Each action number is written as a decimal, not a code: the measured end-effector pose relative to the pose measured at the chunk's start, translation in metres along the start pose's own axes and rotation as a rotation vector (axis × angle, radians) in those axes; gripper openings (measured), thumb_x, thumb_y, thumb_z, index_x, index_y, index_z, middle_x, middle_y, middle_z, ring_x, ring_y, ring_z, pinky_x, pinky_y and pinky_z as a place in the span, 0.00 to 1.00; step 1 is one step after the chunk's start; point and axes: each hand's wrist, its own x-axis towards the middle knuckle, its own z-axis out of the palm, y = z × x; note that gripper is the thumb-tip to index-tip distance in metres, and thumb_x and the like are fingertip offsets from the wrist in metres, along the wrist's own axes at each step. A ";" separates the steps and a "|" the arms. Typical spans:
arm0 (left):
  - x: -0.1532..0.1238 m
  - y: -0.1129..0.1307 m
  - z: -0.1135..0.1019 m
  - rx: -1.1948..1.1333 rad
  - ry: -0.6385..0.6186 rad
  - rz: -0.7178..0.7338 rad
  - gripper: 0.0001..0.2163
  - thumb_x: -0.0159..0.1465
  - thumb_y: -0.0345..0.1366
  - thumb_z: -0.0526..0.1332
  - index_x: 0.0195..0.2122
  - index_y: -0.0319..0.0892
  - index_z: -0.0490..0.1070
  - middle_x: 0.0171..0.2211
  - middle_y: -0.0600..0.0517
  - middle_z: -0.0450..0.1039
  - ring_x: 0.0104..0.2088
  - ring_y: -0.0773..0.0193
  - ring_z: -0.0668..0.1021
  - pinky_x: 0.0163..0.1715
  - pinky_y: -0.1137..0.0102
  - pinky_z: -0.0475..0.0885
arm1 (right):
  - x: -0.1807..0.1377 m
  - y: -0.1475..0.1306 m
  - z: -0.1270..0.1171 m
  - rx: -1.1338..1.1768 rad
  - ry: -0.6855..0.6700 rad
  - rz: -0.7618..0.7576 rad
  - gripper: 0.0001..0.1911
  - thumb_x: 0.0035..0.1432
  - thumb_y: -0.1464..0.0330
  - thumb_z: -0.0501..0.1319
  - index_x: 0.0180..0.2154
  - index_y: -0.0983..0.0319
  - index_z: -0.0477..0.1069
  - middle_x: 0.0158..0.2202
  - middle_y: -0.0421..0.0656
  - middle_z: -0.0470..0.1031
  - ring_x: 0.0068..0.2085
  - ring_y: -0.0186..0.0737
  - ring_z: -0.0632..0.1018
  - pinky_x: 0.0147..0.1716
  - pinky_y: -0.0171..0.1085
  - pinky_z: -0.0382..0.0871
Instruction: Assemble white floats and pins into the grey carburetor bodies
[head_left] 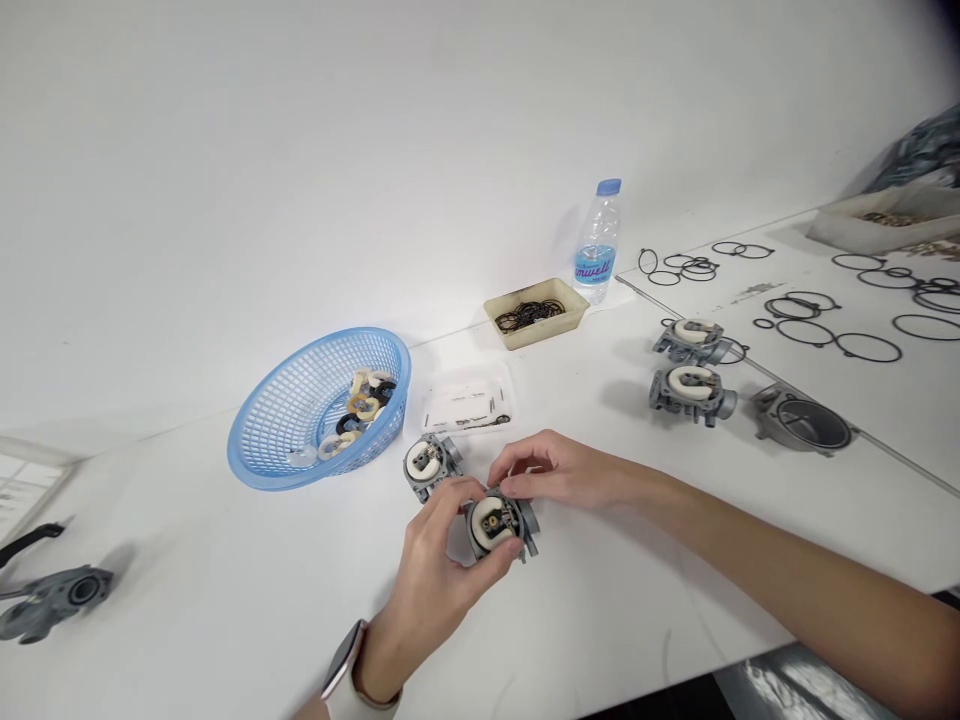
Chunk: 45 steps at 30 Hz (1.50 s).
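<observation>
My left hand (pixel 431 560) grips a grey metal carburetor (pixel 511 518) between thumb and fingers, its open float side facing up. A cream ring-shaped float (pixel 484 538) sits in it, with a brass part at the centre. At the carburetor's far edge, my right hand (pixel 551 468) has its thumb and fingers drawn together; whatever is between the fingertips is hidden or too small to name. Just behind stands a second carburetor (pixel 426 465) with a white float. A shallow white tray (pixel 504 385) beyond it holds small metal pins.
A blue basket (pixel 281 370) of loose floats stands at left, a beige tray (pixel 570 315) of black rings and a bottle (pixel 596 250) behind. More carburetors (pixel 694 405), a grey metal bowl (pixel 780 425) and scattered rubber rings (pixel 802 330) lie at right. Another grey part (pixel 52 600) lies far left.
</observation>
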 end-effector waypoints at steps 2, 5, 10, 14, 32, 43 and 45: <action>0.000 0.000 0.000 0.004 0.008 0.017 0.12 0.62 0.35 0.69 0.44 0.46 0.70 0.44 0.50 0.75 0.43 0.57 0.77 0.45 0.65 0.73 | 0.002 0.002 0.001 0.044 0.001 0.024 0.14 0.61 0.58 0.69 0.41 0.62 0.80 0.38 0.44 0.77 0.39 0.38 0.75 0.39 0.36 0.68; 0.000 0.000 -0.001 0.014 0.010 0.030 0.12 0.62 0.35 0.69 0.45 0.46 0.70 0.44 0.50 0.75 0.44 0.57 0.78 0.46 0.65 0.73 | 0.002 0.003 0.001 0.084 -0.006 0.057 0.16 0.60 0.57 0.70 0.39 0.63 0.78 0.35 0.43 0.75 0.36 0.37 0.73 0.37 0.35 0.67; 0.002 -0.002 -0.003 0.021 -0.002 0.036 0.11 0.64 0.36 0.68 0.46 0.46 0.71 0.46 0.49 0.76 0.45 0.57 0.77 0.46 0.65 0.73 | 0.003 0.002 0.002 0.137 -0.056 0.085 0.19 0.60 0.53 0.69 0.37 0.64 0.73 0.34 0.40 0.71 0.32 0.33 0.72 0.35 0.34 0.66; 0.004 -0.004 -0.006 0.027 -0.022 0.037 0.10 0.65 0.37 0.68 0.46 0.45 0.73 0.46 0.48 0.76 0.46 0.56 0.78 0.45 0.65 0.74 | 0.004 0.002 0.002 0.119 -0.067 0.048 0.21 0.61 0.51 0.68 0.37 0.63 0.72 0.33 0.40 0.69 0.32 0.33 0.70 0.34 0.34 0.64; 0.004 -0.006 -0.006 0.061 -0.003 0.072 0.12 0.65 0.38 0.69 0.48 0.45 0.74 0.48 0.46 0.78 0.47 0.53 0.80 0.45 0.63 0.77 | 0.007 0.005 -0.013 -0.047 0.052 -0.026 0.22 0.61 0.50 0.67 0.37 0.64 0.71 0.32 0.41 0.72 0.34 0.37 0.73 0.38 0.38 0.69; 0.003 -0.003 -0.013 0.123 0.146 0.154 0.13 0.64 0.42 0.69 0.48 0.45 0.74 0.46 0.45 0.78 0.46 0.52 0.80 0.47 0.60 0.78 | -0.006 -0.014 -0.017 -0.212 0.128 -0.065 0.19 0.64 0.52 0.63 0.37 0.62 0.72 0.31 0.41 0.71 0.33 0.37 0.70 0.35 0.37 0.65; 0.006 -0.002 -0.021 0.184 0.183 0.204 0.13 0.65 0.41 0.68 0.49 0.45 0.73 0.47 0.44 0.78 0.47 0.51 0.80 0.47 0.59 0.78 | -0.007 -0.014 -0.018 -0.230 0.136 -0.075 0.19 0.65 0.52 0.63 0.37 0.62 0.73 0.31 0.41 0.71 0.33 0.38 0.70 0.34 0.36 0.64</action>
